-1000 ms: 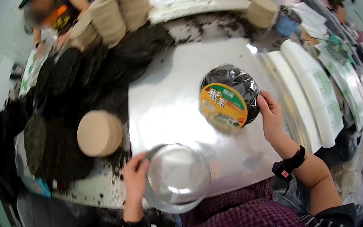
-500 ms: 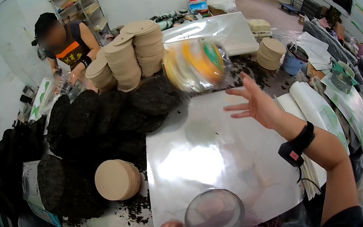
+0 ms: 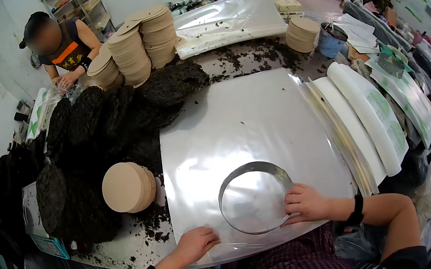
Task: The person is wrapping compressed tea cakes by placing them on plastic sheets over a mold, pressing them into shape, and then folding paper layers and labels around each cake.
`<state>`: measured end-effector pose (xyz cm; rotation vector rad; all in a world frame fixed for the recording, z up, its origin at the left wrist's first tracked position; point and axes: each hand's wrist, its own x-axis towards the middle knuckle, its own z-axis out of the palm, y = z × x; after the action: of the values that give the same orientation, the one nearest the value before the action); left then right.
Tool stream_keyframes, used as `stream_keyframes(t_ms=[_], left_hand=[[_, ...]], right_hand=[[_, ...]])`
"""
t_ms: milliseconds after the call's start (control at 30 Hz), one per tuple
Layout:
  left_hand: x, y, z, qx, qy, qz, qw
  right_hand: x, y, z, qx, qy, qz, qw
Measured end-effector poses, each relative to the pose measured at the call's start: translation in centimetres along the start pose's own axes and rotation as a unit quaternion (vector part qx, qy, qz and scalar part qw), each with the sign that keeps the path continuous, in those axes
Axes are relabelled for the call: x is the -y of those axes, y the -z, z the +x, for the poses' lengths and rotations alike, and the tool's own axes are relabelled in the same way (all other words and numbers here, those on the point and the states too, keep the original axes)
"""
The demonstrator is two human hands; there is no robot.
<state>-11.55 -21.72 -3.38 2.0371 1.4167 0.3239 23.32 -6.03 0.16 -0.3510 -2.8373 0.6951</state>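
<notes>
A round metal ring lies on a stack of glossy clear plastic sheets at the front middle of the table. My right hand grips the ring's right side, fingers bent round it. To the left of the ring, my left hand rests at the near edge of the sheets, its fingers curled onto the plastic. A short stack of tan paper discs stands further left, beside large dark, rough round cakes.
Taller disc stacks stand at the back, near a person working with their hands. A rolled-back film, a blue bucket and white sheets border the work area. Dark crumbs litter the table.
The yellow-labelled round package left my right hand in mid-air and is no longer visible. My right hand came down onto the ring; my left hand moved off it to the sheets' edge.
</notes>
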Motion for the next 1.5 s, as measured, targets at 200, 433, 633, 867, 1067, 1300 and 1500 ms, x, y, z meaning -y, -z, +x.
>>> stream_keyframes(t_ms=[200, 433, 633, 867, 1067, 1300, 1500], left_hand=[[-3.5, 11.3, 5.0, -0.287, 0.004, -0.031, 0.957], [-7.9, 8.6, 2.2, -0.103, -0.101, 0.079, 0.986], [1.2, 1.8, 0.7, -0.092, 0.038, 0.071, 0.993], [4.4, 11.9, 1.8, -0.369, 0.235, 0.305, 0.846], [6.8, 14.9, -1.1, -0.351, 0.231, 0.141, 0.896], [4.9, 13.7, 8.7, -0.495, -0.064, 0.082, 0.863], [1.0, 8.4, 23.6, -0.261, -0.042, 0.058, 0.963]], right_hand=[[6.8, -2.7, -0.4, 0.071, 0.146, -0.017, 0.987], [1.7, -2.0, 2.7, 0.036, -0.139, 0.203, 0.969], [2.3, -0.9, -1.8, 0.061, 0.076, 0.084, 0.992], [0.1, 10.4, 14.8, 0.000, -0.149, 0.295, 0.944], [-17.2, 7.6, 39.0, -0.245, 0.022, -0.191, 0.950], [-21.3, 10.4, 42.3, -0.380, 0.029, -0.143, 0.913], [-18.2, 15.4, 35.4, -0.567, -0.061, 0.164, 0.805]])
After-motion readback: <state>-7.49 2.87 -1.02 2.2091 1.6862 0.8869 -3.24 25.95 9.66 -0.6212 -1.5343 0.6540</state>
